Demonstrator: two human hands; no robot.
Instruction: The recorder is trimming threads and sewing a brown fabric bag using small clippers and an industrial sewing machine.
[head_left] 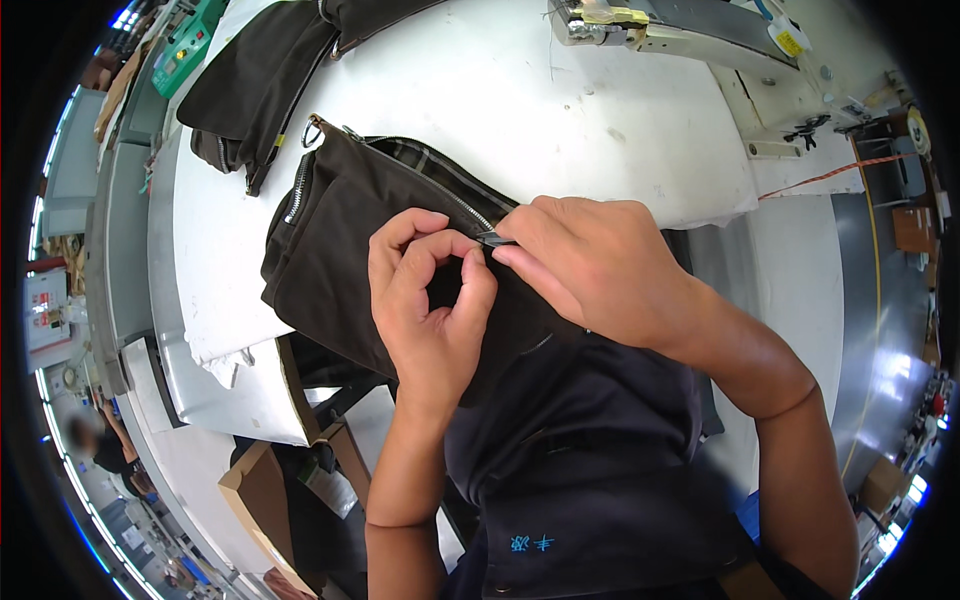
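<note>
Over fabric (330, 230), right hand (590, 250) clasps a crosswise tool (493, 239), tip leftward; left hand (425, 300) pinched, contents unclear.

The bag (345, 240) is plain brownish black; its zip (465, 208) is silver and its lining (415, 157) dark plaid crossed by paler lines; the tool (495, 240) is dark grey; the second bag (265, 70) matches that brownish black, with a yellow tab (281, 139); the worktop (600, 130) is white, smudged grey; the apron (600, 440) is dark navy, with bright blue embroidery (533, 543); the carton (255, 495) is tan; the floor (858, 250) is grey, striped yellow.
</note>
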